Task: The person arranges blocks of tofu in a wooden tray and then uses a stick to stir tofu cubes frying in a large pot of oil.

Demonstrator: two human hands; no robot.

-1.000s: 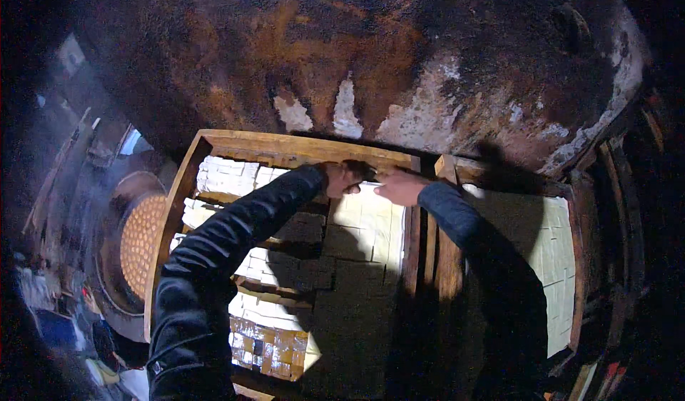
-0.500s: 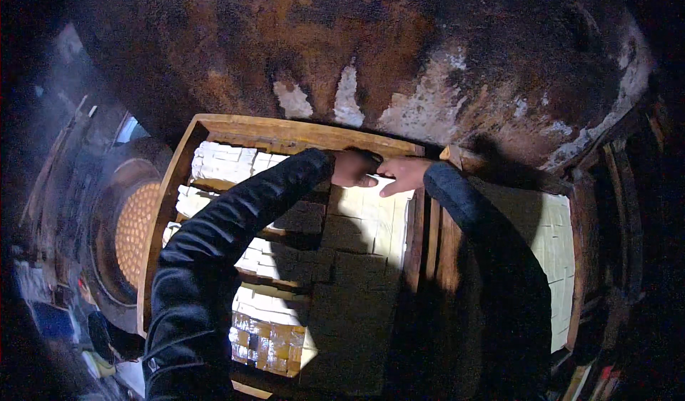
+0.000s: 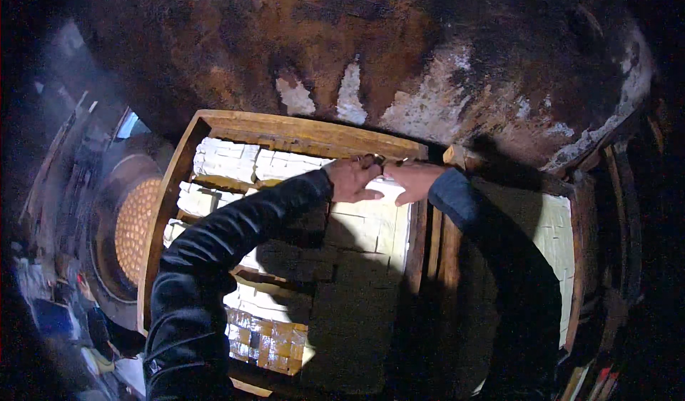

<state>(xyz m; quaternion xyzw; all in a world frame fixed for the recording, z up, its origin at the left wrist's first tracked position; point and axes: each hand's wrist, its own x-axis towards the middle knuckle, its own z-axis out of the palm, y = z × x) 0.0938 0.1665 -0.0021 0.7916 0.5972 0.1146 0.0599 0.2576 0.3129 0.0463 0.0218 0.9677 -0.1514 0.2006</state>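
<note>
My left hand (image 3: 351, 180) and my right hand (image 3: 410, 178) are side by side, touching or almost touching, at the far end of a wooden-framed tray (image 3: 285, 124). Both lie over cream-white rectangular blocks (image 3: 367, 219) packed edge to edge. Each thumb is spread from the fingers and points inward above a lit patch of blocks. The far fingertips are partly in shade, and I see nothing lifted in either hand. On the tray's left side, stacked rows of white blocks (image 3: 225, 160) sit with brown gaps between them.
A second wooden frame with pale blocks (image 3: 553, 240) stands at the right, past a wooden divider (image 3: 449, 247). Glossy brown squares (image 3: 264, 340) lie near the tray's front. At the left is a round vessel of orange-brown round pieces (image 3: 135, 230). A stained wall (image 3: 342, 51) rises behind.
Both hands have come slightly nearer to me, and the right has shifted a little to the right. The hands are better lit. The blocks look unchanged.
</note>
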